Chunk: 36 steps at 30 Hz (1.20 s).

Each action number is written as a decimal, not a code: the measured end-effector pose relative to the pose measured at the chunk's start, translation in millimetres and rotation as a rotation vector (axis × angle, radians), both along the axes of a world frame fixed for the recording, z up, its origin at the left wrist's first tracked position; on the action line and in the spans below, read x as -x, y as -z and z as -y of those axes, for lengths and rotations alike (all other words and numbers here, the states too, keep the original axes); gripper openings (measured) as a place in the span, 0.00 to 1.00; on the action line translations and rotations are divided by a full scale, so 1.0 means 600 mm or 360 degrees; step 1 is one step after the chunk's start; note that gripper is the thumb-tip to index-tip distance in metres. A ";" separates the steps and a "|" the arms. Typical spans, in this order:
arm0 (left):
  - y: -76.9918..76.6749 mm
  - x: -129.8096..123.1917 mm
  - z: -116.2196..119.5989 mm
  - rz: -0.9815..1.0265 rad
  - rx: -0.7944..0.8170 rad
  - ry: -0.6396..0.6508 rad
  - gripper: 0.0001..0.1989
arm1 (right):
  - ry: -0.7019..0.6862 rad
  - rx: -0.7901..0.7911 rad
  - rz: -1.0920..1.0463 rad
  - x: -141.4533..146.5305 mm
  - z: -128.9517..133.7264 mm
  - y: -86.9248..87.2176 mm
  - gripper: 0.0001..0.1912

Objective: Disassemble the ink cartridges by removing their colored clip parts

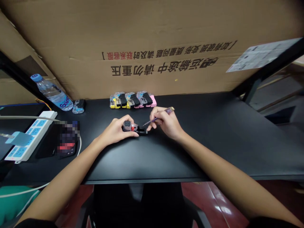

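Near the middle of the black tabletop point(147, 158), my left hand point(118, 129) grips a small black plastic device point(142, 130) between thumb and fingers. Part of the device is clear, with a red piece point(132, 128) inside, and a slotted black part sticks out to the right; I cannot tell its kind. In my right hand point(168, 123) is a slim screwdriver point(170, 110) with a see-through purplish handle and a gold-coloured end. Its shaft slants down left, the tip close above the slotted part; whether it touches is unclear. Fingers of the right hand rest beside the device's right end.
Several similar black-and-clear devices point(133, 100), some with yellow or pink parts, line the back edge before a cardboard panel point(147, 31). Another clear-and-black piece point(79, 106) lies left, beside a water bottle point(53, 93). A white power strip point(30, 136) and cables occupy the left side.
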<state>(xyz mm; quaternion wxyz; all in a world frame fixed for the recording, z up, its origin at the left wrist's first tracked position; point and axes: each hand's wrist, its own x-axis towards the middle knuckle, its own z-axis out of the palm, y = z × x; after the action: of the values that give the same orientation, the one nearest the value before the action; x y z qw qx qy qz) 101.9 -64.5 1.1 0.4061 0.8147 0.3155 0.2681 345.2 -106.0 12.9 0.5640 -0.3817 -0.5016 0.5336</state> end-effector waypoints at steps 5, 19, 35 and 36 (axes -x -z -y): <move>-0.002 0.001 0.005 -0.0028 -0.0018 0.0095 0.20 | 0.0102 -0.0100 0.0299 0.003 0.018 -0.011 0.22; 0.001 -0.001 0.004 -0.0034 -0.0052 0.0087 0.22 | 0.0234 -0.0170 0.0652 0.018 0.038 -0.015 0.34; 0.005 -0.007 0.005 0.0035 -0.0047 0.0044 0.21 | 0.0317 0.0382 -0.0134 0.020 -0.004 0.008 0.30; 0.006 -0.006 0.003 0.0033 -0.0058 0.0008 0.22 | 0.0330 0.0328 -0.0124 0.020 -0.002 0.005 0.30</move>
<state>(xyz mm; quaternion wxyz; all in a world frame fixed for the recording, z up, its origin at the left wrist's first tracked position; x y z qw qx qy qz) 105.3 -66.4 -2.2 0.3951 0.8199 0.3041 0.2813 333.0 -104.9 9.6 0.5929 -0.4662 -0.3800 0.5355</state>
